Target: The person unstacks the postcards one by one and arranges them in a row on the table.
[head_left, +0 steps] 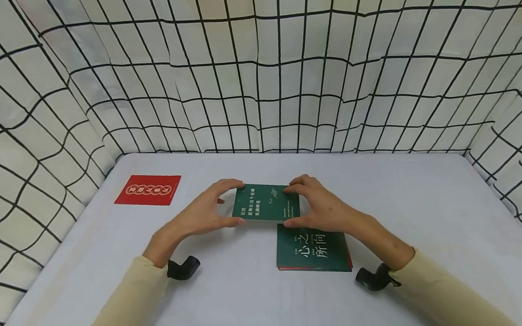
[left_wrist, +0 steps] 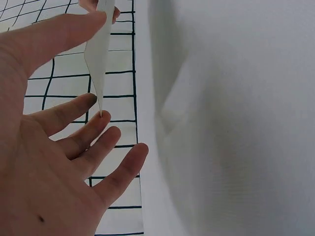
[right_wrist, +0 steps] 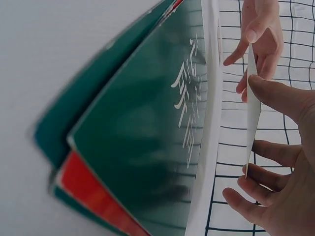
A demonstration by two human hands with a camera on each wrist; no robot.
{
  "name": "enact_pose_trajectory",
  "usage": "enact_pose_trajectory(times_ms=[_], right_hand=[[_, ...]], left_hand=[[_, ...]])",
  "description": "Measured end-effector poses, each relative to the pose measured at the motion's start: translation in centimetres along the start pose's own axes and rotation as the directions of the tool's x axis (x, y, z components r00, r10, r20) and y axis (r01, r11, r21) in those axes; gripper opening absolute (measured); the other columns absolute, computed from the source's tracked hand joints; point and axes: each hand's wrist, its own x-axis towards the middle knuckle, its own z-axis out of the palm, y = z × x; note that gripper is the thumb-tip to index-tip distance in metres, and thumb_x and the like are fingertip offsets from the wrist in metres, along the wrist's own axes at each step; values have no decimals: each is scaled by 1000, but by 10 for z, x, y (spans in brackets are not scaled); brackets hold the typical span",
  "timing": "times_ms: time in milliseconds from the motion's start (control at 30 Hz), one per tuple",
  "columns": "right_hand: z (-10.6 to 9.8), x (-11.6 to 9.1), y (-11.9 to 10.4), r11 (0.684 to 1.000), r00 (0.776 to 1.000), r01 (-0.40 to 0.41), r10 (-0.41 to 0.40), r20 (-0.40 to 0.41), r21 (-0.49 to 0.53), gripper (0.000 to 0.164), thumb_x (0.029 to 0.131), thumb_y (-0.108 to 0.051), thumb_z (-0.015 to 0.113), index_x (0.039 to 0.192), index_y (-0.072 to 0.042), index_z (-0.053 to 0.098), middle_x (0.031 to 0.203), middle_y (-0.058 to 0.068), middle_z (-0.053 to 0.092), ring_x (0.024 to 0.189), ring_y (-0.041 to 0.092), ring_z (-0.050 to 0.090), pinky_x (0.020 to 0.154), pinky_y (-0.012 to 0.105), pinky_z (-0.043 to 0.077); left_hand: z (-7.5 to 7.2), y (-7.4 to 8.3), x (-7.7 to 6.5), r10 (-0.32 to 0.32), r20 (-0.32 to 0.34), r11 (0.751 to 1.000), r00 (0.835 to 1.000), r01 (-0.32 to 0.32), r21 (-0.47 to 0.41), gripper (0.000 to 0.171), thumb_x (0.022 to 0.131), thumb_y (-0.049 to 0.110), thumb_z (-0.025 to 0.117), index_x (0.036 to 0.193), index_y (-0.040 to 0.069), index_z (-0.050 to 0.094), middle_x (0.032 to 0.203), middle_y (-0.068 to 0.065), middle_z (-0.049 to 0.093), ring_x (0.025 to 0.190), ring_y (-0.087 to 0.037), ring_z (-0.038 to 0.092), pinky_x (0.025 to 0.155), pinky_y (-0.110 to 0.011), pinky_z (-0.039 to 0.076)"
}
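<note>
A green card (head_left: 264, 203) with white lettering and a small planet drawing is held above the white table between both hands. My left hand (head_left: 205, 210) grips its left end, thumb at the near corner and fingers at the far one. At the right end my right hand (head_left: 322, 204) pinches it the same way. Both wrist views show the card's pale underside (left_wrist: 98, 54), nearly edge-on. Just below the right hand lies a small stack of green cards (head_left: 313, 253), with a red edge peeking out. In the right wrist view, the stack (right_wrist: 138, 118) looks slightly fanned.
A red card (head_left: 148, 190) with pale round-framed characters lies at the table's far left. White cloth covers the tabletop (head_left: 234, 296). Black wire grid (head_left: 258, 62) backed by white sheeting encloses the far side and both flanks. A black wrist device (head_left: 184, 268) sits by the left cuff.
</note>
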Motion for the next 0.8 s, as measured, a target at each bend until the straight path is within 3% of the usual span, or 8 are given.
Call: enact_pose_trajectory(times_ms=[200,433,600,800], right_hand=[[2,4,-2,1000,999,25,-26,-27,-3,75,82,-42,88,144,-11,60,151,8,48,143,30,45,120,50,44],[3,7,-7,999,997,52,-52,-56,4,75,82,-39,89,144,-10,59,152,9,48,144,31,44,120,51,44],[5,12,-12,999,997,36,-36,-63,5,75,83,-38,88,145,-11,57,154,9,46,146,31,42,119,51,45],[10,19,-18,999,997,27,-26,-72,20,76,83,-36,88,147,-10,56,155,10,45,146,30,41,121,49,44]], left_hand=[[0,1,-1,-42,-3,998,999,42,-51,85,85,24,86,156,11,42,162,-13,43,145,-38,44,111,-55,51],[-2,-1,-3,-174,-13,982,985,172,-77,85,89,35,83,159,18,39,158,-19,47,132,-45,60,103,-55,56],[-3,-4,-3,-166,-63,983,984,160,-89,89,88,34,84,160,11,37,150,-18,53,129,-38,62,105,-51,56],[-6,-6,-5,-196,-98,976,976,184,-116,94,87,27,85,160,3,31,131,-18,59,112,-30,68,102,-48,59]])
